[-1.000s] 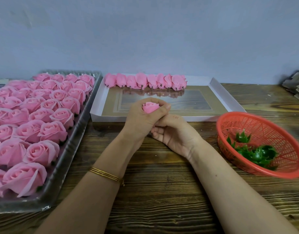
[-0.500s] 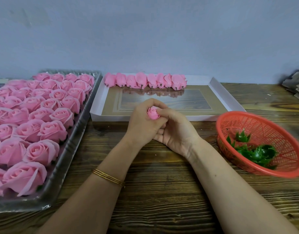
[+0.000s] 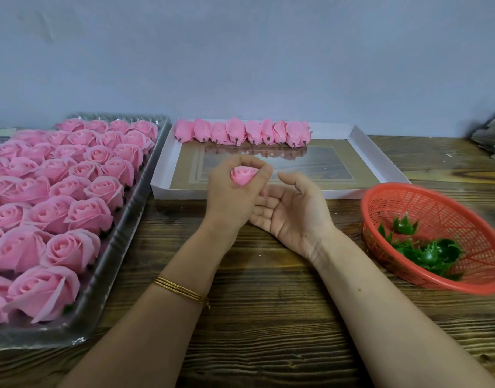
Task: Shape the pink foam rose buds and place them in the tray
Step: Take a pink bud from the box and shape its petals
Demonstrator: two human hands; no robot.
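A pink bud [image 3: 242,176] is held in the left hand [image 3: 229,200], pinched between the thumb and curled fingers, with its spiral centre turned toward the camera. The right hand [image 3: 292,211] is held just beside it, palm up, with the fingers loosely bent and nothing gripped. Whether its fingertips touch the left hand cannot be told. Thin gold bangles [image 3: 181,289] are worn on the left wrist. Both hands are raised over the wooden bench [image 3: 268,317], at the near rim of a white tray [image 3: 380,161]. The held bud is seen in front of the tray's near-left part and is not set in it. Along the tray's far wall a row of buds [image 3: 240,133] is laid side by side, touching, with the stubs pointing toward the person. To the left, a clear plastic tray [image 3: 128,242] is filled with open pink roses [image 3: 72,247] in close rows. To the right, a red basket [image 3: 442,200] is set on the bench, with green calyxes [image 3: 428,253] gathered in it.
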